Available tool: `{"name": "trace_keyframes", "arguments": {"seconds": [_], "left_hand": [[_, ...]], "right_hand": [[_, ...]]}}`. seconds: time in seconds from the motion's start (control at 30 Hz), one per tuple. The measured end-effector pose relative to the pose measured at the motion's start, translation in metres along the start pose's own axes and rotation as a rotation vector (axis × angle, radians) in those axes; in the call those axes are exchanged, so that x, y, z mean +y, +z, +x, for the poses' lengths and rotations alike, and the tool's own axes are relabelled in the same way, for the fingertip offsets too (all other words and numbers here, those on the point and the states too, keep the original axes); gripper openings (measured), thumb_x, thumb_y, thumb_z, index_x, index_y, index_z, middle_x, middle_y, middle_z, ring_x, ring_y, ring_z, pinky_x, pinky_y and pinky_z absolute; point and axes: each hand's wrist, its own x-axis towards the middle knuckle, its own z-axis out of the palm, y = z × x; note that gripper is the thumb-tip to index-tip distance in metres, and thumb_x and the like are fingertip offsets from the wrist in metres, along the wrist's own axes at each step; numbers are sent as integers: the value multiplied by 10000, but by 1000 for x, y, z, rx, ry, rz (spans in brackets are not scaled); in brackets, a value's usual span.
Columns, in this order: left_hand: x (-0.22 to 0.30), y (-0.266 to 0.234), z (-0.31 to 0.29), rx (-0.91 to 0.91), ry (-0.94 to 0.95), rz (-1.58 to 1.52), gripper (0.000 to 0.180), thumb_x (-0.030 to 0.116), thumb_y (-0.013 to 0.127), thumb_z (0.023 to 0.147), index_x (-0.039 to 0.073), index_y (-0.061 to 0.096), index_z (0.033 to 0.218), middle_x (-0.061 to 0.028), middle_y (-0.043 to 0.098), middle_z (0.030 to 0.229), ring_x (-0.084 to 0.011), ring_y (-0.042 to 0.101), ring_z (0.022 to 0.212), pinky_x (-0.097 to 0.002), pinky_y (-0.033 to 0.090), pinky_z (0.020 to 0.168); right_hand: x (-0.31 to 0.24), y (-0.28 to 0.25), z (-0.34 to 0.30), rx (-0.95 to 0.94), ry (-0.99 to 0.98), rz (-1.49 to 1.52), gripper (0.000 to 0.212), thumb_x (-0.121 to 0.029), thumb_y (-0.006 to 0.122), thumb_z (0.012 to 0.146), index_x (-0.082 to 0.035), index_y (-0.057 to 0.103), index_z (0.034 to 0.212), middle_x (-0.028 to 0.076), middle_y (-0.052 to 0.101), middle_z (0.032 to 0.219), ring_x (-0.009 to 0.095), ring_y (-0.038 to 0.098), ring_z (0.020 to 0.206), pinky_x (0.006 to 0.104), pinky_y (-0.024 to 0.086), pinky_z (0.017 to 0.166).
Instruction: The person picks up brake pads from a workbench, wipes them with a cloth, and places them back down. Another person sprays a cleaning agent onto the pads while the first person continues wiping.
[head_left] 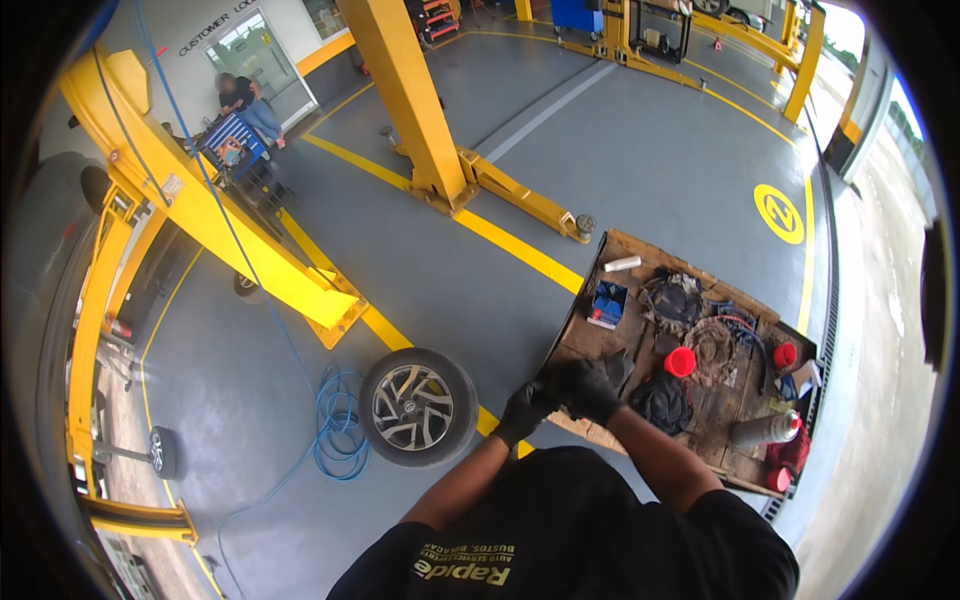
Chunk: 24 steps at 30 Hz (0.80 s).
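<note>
Both of my hands wear black gloves and meet above the near left edge of a worn wooden bench top (640,240). My left hand (524,414) is closed, its fingertips against the other hand. Beside it, my right hand (588,392) is curled closed too. A dark grey, sheet-like piece (618,370) sticks out beyond the right hand's fingers; I cannot tell its kind. What lies between the two palms is hidden. Close by on the bench are a blue box (607,303), a red-rimmed cup (680,362) and a crumpled black cloth (662,402).
Left of the bench, a wheel with its tyre (418,407) lies flat on the floor by a coiled blue hose (342,425). A yellow lift post (405,100) stands ahead. A grey spray can (765,429) lies at the bench's right. Far left, a person (250,105) sits near a blue tool cart (233,145).
</note>
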Motion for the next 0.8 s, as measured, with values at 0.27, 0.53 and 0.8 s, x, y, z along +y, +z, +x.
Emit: {"name": "trace_keyframes", "arguments": {"seconds": [0.27, 0.53, 0.8], "left_hand": [[5, -10, -3, -49, -113, 91, 465, 253, 905, 988, 29, 739, 1360, -40, 811, 1237, -123, 714, 1113, -339, 590, 988], [-5, 1, 7, -62, 92, -168, 422, 156, 875, 1002, 22, 740, 1379, -68, 812, 1258, -150, 734, 1143, -358, 615, 979], [10, 1, 4, -43, -50, -99, 327, 205, 934, 933, 27, 767, 1151, -30, 811, 1040, -109, 701, 912, -345, 606, 854]], "right_hand": [[-10, 1, 4, -39, 98, 42, 317, -112, 752, 961, -92, 838, 1266, 145, 799, 1269, 353, 741, 1223, 475, 565, 1100], [-18, 13, -11, 80, 16, 136, 348, -161, 722, 950, -181, 844, 1276, 60, 774, 1386, 305, 681, 1325, 488, 507, 1140], [-2, 1, -14, 13, 157, 216, 421, -195, 832, 862, -187, 827, 1283, 75, 767, 1386, 342, 706, 1273, 471, 557, 1115]]}}
